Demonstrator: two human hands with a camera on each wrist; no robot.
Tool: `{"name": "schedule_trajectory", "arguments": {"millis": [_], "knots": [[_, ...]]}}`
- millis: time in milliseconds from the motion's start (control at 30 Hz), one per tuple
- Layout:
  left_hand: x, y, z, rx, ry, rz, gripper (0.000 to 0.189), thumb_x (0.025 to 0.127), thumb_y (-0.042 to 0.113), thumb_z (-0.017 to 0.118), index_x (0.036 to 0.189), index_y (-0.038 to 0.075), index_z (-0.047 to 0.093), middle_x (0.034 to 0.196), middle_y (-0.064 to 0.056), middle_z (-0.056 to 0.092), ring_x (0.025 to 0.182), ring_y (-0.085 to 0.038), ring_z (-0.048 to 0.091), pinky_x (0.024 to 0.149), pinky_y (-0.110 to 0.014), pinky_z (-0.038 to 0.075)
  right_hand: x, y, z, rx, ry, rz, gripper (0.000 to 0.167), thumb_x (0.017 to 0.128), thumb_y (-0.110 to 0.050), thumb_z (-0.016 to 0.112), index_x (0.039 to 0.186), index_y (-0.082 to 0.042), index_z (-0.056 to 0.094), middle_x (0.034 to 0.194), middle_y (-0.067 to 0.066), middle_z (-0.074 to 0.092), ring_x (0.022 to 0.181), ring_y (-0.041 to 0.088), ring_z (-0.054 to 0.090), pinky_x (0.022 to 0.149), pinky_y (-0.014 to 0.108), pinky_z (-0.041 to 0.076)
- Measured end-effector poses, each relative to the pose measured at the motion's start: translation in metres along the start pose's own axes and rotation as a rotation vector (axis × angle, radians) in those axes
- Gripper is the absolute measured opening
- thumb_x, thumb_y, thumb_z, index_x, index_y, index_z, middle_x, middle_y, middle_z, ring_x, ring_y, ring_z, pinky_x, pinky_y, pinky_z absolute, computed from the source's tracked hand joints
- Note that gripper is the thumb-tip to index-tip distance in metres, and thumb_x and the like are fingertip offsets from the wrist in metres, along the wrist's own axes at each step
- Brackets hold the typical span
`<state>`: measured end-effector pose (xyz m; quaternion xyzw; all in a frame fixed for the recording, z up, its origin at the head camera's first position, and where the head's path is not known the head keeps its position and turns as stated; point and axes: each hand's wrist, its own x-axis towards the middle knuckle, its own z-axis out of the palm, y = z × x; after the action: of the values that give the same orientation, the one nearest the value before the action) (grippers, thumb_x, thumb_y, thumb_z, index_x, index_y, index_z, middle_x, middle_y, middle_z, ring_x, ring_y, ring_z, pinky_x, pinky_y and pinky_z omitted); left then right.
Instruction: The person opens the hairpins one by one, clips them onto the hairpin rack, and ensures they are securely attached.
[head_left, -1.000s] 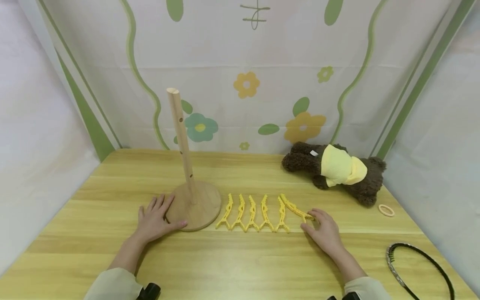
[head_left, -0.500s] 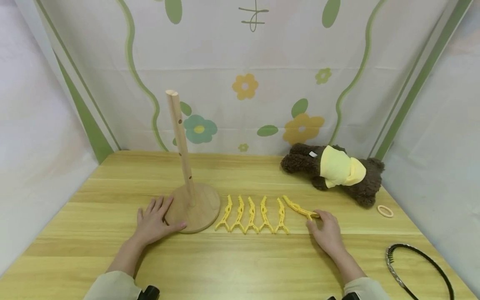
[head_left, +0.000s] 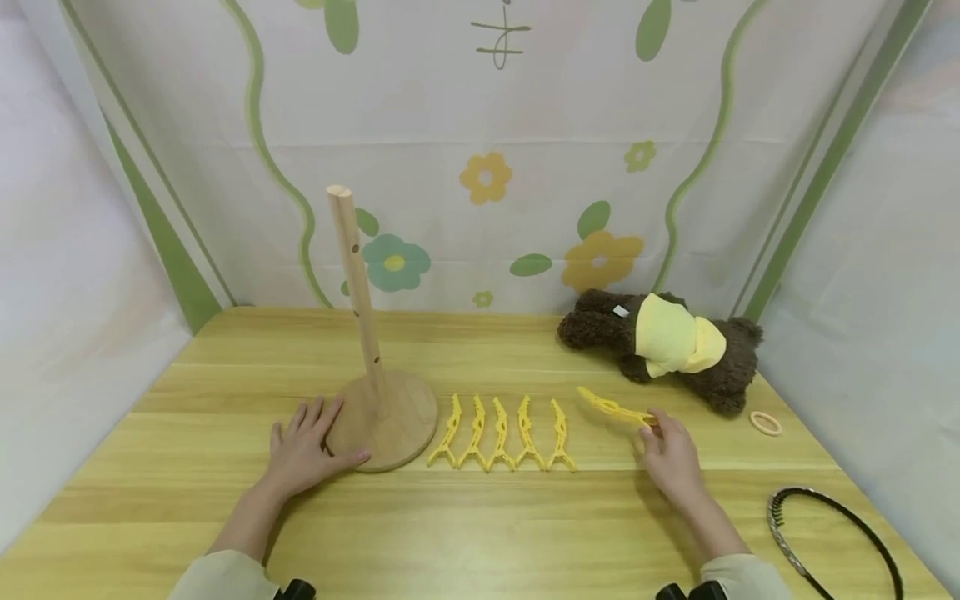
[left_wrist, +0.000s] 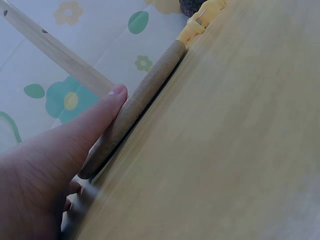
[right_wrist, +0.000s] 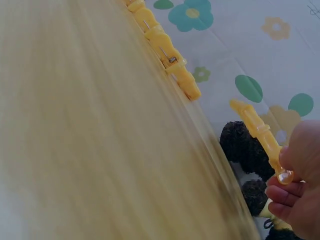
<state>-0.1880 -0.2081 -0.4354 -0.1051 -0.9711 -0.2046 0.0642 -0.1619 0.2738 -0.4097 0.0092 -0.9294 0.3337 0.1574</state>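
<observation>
My left hand (head_left: 306,450) lies at the left edge of a wooden stand's round base (head_left: 408,417), fingers spread. In the left wrist view its thumb (left_wrist: 107,107) rests on the base's rim. Upright from that base rises a wooden pole (head_left: 358,283) with small holes. Between thumb and fingers my right hand (head_left: 675,458) pinches a yellow hair clip (head_left: 611,407) by its handle end, raised off the table with its tip toward the left. Beside the base, several more yellow hair clips (head_left: 501,433) are lined up in a row on the table.
A brown teddy bear (head_left: 675,337) in a yellow top lies at the back right of the wooden table (head_left: 465,533). Near the right edge are a pale ring (head_left: 766,423) and a black headband (head_left: 836,506). Flower-printed cloth (head_left: 420,108) walls enclose the table.
The right hand has lifted its hair clip off the table and drawn it to the right, away from the row. The left hand stays on the base. The head view has shifted slightly.
</observation>
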Motion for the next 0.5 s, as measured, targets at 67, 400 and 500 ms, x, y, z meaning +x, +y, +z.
{"name": "schedule_trajectory", "arguments": {"millis": [67, 400, 500], "knots": [[0.0, 0.0, 0.0, 0.0, -0.001, -0.004, 0.095, 0.066, 0.064, 0.057, 0.136, 0.006, 0.026, 0.135, -0.028, 0.019, 0.12, -0.047, 0.011, 0.085, -0.066, -0.001, 0.001, -0.003, -0.002, 0.002, 0.007, -0.022, 0.034, 0.09, -0.007, 0.044, 0.119, 0.011, 0.041, 0.102, 0.027, 0.047, 0.09, 0.038, 0.049, 0.071, 0.049, 0.041], [0.0, 0.003, -0.002, -0.009, -0.003, -0.002, 0.095, 0.067, 0.063, 0.056, 0.136, 0.005, 0.025, 0.134, -0.029, 0.018, 0.121, -0.047, 0.01, 0.085, -0.066, -0.001, 0.017, -0.027, 0.001, 0.026, 0.134, -0.204, 0.023, 0.078, 0.001, 0.061, 0.101, 0.005, 0.059, 0.079, 0.01, 0.057, 0.07, 0.022, 0.053, 0.06, 0.039, 0.043], [-0.001, 0.002, -0.002, -0.013, -0.012, -0.006, 0.095, 0.067, 0.064, 0.056, 0.136, 0.006, 0.024, 0.135, -0.029, 0.017, 0.121, -0.047, 0.009, 0.085, -0.066, -0.002, 0.023, -0.038, 0.007, 0.051, 0.148, -0.233, 0.022, 0.075, 0.001, 0.063, 0.097, 0.004, 0.062, 0.076, 0.008, 0.058, 0.068, 0.02, 0.053, 0.058, 0.037, 0.042]]}}
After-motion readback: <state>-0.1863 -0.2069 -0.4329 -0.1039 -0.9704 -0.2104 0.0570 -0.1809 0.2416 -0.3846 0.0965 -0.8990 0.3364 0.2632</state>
